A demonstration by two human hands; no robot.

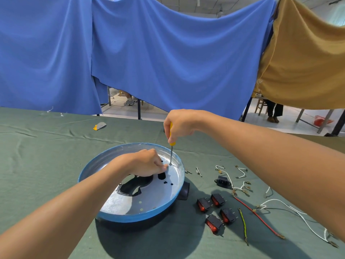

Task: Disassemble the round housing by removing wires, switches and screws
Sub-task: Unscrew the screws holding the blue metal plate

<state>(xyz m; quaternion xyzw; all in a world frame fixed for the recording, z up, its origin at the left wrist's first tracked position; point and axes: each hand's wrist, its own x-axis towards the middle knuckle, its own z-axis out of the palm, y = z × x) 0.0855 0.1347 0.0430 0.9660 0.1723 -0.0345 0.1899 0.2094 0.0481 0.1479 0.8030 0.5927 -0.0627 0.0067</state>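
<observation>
1. Green-clothed table (pixel 46 165) carries the round housing (pixel 130 218), near centre.
2. Right hand (pixel 179 124) grips an upright yellow screwdriver (pixel 171 135); left hand (pixel 147 163) rests curled inside, its hold unclear.
3. Red switches (pixel 217 200) and wires (pixel 257 216) lie right.

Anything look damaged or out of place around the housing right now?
Yes: the large opening in the round housing's floor, just below the left hand, has a ragged, bent edge. The switches and wires lying loose to its right fit the job.
</observation>
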